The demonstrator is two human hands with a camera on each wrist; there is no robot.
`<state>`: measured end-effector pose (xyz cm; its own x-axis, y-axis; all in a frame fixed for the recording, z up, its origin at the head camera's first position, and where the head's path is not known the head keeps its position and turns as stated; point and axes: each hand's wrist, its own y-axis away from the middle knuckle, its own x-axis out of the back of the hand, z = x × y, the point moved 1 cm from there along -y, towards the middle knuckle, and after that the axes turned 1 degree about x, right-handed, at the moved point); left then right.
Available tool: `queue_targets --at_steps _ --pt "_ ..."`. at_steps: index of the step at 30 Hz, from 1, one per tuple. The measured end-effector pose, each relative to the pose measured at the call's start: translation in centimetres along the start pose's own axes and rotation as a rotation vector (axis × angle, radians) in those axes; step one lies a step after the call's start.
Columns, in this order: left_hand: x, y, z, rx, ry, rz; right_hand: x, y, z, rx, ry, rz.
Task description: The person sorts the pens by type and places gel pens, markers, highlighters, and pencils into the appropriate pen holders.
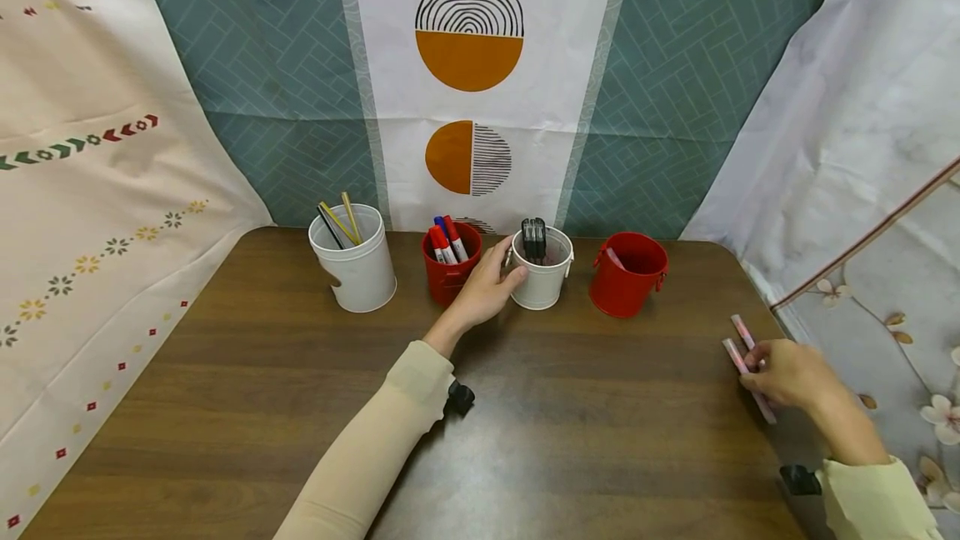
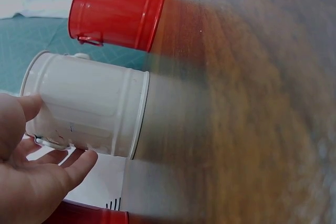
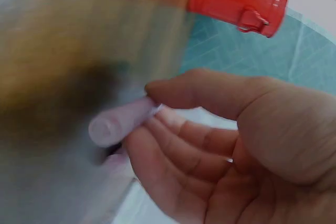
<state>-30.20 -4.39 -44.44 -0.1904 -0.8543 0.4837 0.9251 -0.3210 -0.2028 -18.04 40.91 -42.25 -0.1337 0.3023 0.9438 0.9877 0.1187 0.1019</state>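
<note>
At the table's right edge my right hand [image 1: 795, 373] pinches a pink marker [image 3: 123, 121] between thumb and fingers. A second pink marker [image 1: 741, 328] lies beside it, partly hidden by the hand. My left hand [image 1: 487, 286] rests against the left side of a small white bucket [image 1: 537, 288], its thumb toward the front and its fingers near the metal handle. The fingers look loosely spread in the left wrist view. Several black pens [image 1: 533, 240] stand inside this bucket. Right of it, a red bucket [image 1: 622, 294] has a pink stick [image 1: 614, 257] leaning inside.
Another red bucket [image 1: 442, 280], with red and blue markers [image 1: 448, 242], stands behind my left forearm's reach. A taller white bucket [image 1: 360, 277] holding pencils [image 1: 341, 225] is farthest left. The brown tabletop [image 1: 585, 407] is hemmed by hanging cloth [image 1: 675, 90] at back and sides.
</note>
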Motion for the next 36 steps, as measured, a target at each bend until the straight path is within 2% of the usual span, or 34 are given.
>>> queue_targets --at_steps 5,12,17,24,29,36 --pt "0.0 0.0 -0.1 0.002 0.002 -0.005 1.4 -0.8 -1.7 0.082 -0.068 0.031" --pt "0.1 0.0 0.0 -0.008 -0.001 0.006 4.1 -2.3 -5.0 0.123 -0.098 0.1" --pt "0.0 0.0 0.0 -0.011 -0.004 0.008 5.2 -3.1 -7.3 0.149 -0.158 0.161" --pt "0.0 0.0 -0.1 0.005 0.0 -0.004 5.5 -4.2 -9.8 0.209 -0.237 0.312" --pt "0.0 0.0 -0.1 0.018 0.008 -0.002 5.6 -5.1 -11.1 0.217 -0.331 0.358" --pt "0.0 0.1 0.1 -0.004 -0.005 0.001 5.3 -6.0 -12.0 0.199 -0.445 0.433"
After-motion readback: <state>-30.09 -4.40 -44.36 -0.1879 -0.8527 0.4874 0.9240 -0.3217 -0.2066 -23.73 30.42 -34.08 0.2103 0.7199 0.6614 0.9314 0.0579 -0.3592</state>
